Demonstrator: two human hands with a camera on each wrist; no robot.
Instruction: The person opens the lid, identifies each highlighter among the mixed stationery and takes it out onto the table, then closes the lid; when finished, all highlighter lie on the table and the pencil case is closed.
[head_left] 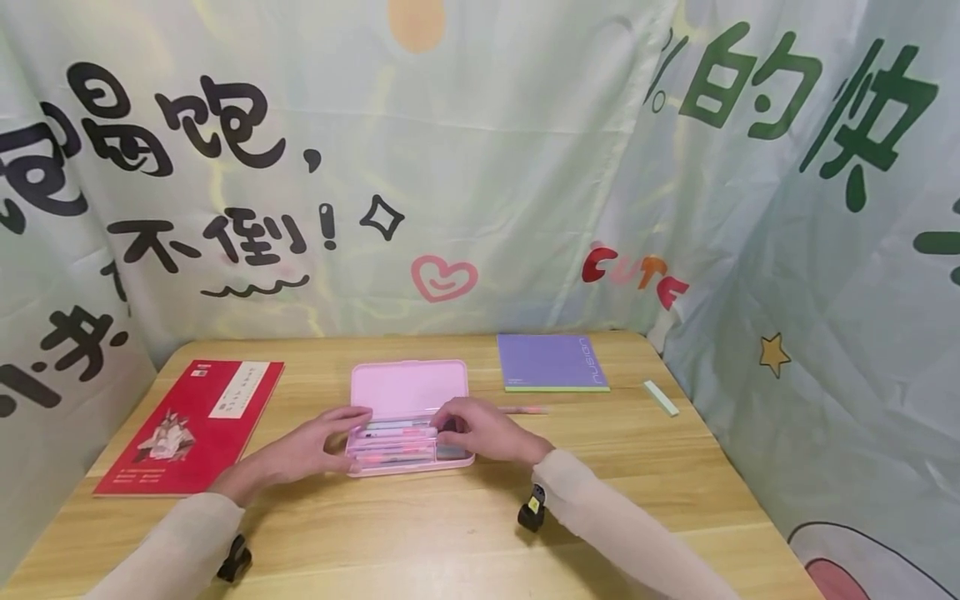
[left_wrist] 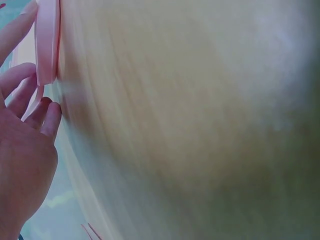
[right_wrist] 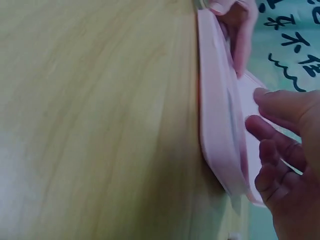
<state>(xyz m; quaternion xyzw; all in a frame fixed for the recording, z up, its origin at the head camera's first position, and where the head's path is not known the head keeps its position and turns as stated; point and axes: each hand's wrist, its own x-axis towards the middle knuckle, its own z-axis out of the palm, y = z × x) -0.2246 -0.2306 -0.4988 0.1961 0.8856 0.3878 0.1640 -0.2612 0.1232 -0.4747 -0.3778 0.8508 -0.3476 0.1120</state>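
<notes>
Editor: What is showing at far left?

Reporter: A red book (head_left: pixel 187 437) is lying on the wooden tabletop (head_left: pixel 420 533), near the left sleeve (head_left: pixel 176 542). An arm swinging outward would be risking a shove.

Editor: And the left hand (head_left: pixel 303 446)?

Reporter: It is spanning the left end of the pink case (right_wrist: pixel 215 95), its thumb and fingers spreading wide. The case is sitting mid-tabletop, its lid (head_left: pixel 408 387) lying back. The hold is looking light; a hard push from the right could be sending the case sliding.

Editor: Inside?

Reporter: Pens (head_left: pixel 397 446) are lying side by side. Tipping the case would be setting them rolling, and one riding above the rim could be blocking the lid.

Editor: The right hand (head_left: pixel 491 429)?

Reporter: It is working at the case's right end, fingers curling close together. I cannot tell whether they are pinching anything. Just beyond, a loose pen (head_left: pixel 528 409) is lying partly hidden; a careless knuckle could be knocking it away.

Editor: Farther right?

Reporter: A purple notebook (head_left: pixel 553 362) is lying toward the back. A pale strip (head_left: pixel 661 398) is resting near the right edge, where a stray swipe could be tipping it off.
</notes>
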